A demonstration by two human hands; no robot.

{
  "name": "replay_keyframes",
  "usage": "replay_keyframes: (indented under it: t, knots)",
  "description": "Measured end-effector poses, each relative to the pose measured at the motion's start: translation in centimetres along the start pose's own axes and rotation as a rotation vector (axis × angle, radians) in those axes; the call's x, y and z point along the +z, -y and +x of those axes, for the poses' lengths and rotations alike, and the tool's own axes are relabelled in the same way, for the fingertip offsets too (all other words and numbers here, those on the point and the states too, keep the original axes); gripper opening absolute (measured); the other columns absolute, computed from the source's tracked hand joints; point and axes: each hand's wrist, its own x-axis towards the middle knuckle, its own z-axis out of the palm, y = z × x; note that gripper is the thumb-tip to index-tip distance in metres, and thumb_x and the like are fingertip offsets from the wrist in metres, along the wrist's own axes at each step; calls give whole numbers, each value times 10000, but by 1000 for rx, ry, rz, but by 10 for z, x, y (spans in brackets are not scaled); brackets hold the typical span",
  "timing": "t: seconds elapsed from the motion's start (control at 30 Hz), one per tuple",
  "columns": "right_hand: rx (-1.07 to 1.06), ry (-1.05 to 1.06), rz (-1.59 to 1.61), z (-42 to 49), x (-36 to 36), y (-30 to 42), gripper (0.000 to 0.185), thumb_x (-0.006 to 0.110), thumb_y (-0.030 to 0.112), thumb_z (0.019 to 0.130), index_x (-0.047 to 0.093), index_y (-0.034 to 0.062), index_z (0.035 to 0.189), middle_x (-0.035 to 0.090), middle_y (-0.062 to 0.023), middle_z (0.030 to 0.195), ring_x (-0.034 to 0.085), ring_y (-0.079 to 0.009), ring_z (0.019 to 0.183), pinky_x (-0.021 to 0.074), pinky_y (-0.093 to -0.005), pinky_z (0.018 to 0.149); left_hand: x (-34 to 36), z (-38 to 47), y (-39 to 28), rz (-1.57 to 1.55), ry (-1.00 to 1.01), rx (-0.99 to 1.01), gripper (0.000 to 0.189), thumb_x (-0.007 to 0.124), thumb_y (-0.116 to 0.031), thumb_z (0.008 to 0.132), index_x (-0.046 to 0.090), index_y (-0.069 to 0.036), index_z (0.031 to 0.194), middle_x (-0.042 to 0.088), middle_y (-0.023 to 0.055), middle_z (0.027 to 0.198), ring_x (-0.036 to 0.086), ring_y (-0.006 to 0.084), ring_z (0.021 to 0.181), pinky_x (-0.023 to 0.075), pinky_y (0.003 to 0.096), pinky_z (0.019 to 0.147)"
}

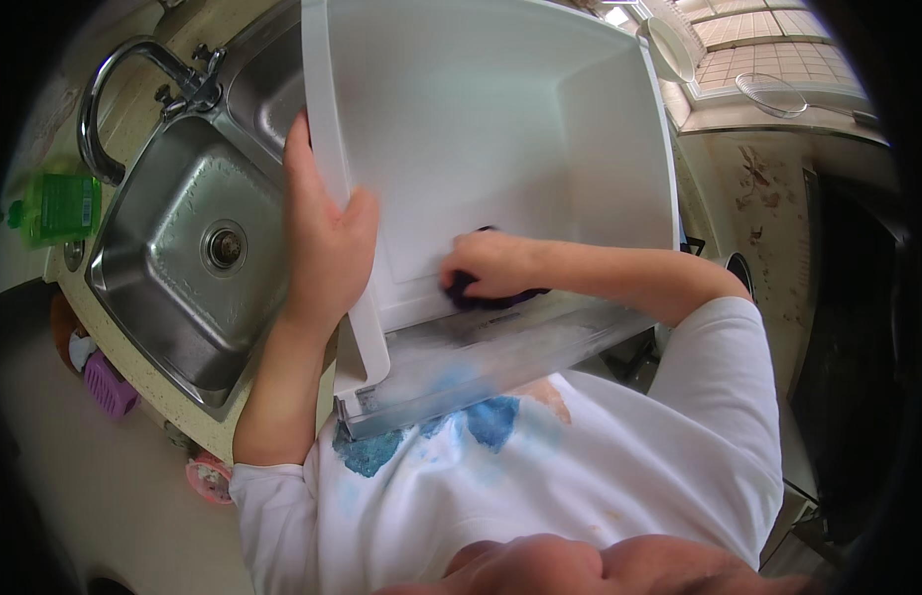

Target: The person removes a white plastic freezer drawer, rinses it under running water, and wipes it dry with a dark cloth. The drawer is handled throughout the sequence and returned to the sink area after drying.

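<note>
A large white plastic drawer [461, 149] with a clear plastic front panel [461, 372] is tilted up against my body, partly over the double sink. On its left rim, my left hand [330, 238] is clamped, thumb on the inner side and fingers hidden behind the wall. My right hand [498, 264] is inside the drawer, fingers bunched around a dark purple cloth [498, 299]. The cloth lies against the inner wall close to the clear panel. Some blur shows at the right fingers.
To the left is a stainless steel sink [185, 275] with a chrome faucet [126, 59]. A green detergent bottle [63, 210] stands beyond it. At the counter's edge are a purple plastic item [109, 384] and a pink container [209, 478]. A wire strainer [772, 95] is by the window.
</note>
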Motion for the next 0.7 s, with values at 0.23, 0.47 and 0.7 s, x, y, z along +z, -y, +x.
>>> replay_keyframes:
  t: [0.23,0.47,0.7]
  knots:
    - [-67,-207,-37,31,-43,-5,203,549,4,711,665,100,848,618,-140,902,586,-335,912,475,-409,795,-4,1,2,153,5,26,677,408,114,767,184,50,1403,348,190,1380,359,254,1292,270,335,1072]
    - [767,-611,-447,-12,-120,-116,362,584,151,795,557,-49,1095,587,-221,1064,560,-369,1022,500,-418,829,-1,2,6,91,6,53,693,418,112,750,184,46,1400,350,206,1371,360,271,1292,281,345,1070]
    - [522,-480,-425,15,-99,-105,784,593,322,801,299,-264,1231,408,-414,1181,457,-490,1089,430,-491,917,-3,4,2,113,7,29,701,415,111,740,192,36,1401,388,192,1341,395,263,1262,296,337,1060]
